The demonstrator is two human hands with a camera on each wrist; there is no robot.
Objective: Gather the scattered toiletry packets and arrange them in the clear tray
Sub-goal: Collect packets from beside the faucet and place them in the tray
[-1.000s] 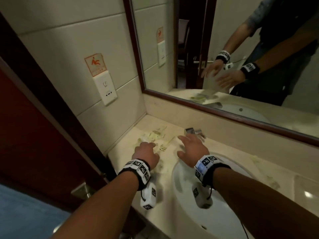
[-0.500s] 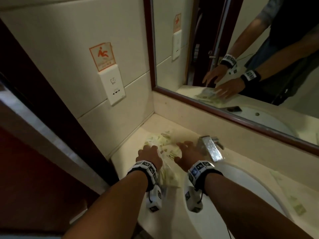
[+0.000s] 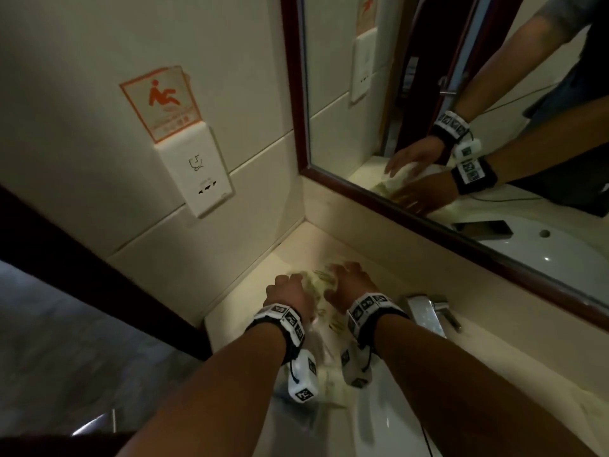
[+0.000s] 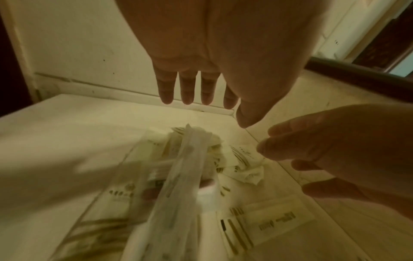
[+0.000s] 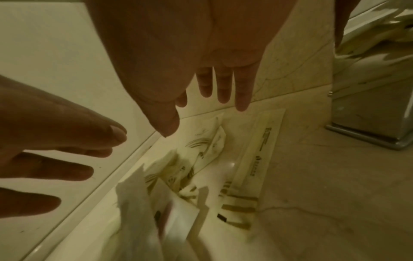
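Several cream toiletry packets [image 3: 318, 282] lie heaped on the beige counter [image 3: 250, 301] near the wall corner. My left hand [image 3: 290, 280] is at the heap's left side and my right hand [image 3: 349, 275] at its right. In the left wrist view the left hand [image 4: 214, 109] hovers over the packets [image 4: 241, 155] with straight fingers that hold nothing. The right hand [image 5: 196, 114] is likewise spread above the packets [image 5: 201, 159] and a long flat packet [image 5: 259, 150]. A blurred see-through shape [image 3: 318, 344] lies between my wrists. I cannot tell whether it is the tray.
A chrome faucet [image 3: 425, 311] stands just right of my right wrist, with the white basin [image 3: 379, 407] below it. The mirror [image 3: 461, 127] runs along the back wall. A wall socket [image 3: 197, 173] sits on the left wall, and a dark door frame [image 3: 99, 258] borders the counter.
Both hands have come closer together toward the wall corner, and the spread packets are now bunched into a heap between them. The head view has moved in closer.
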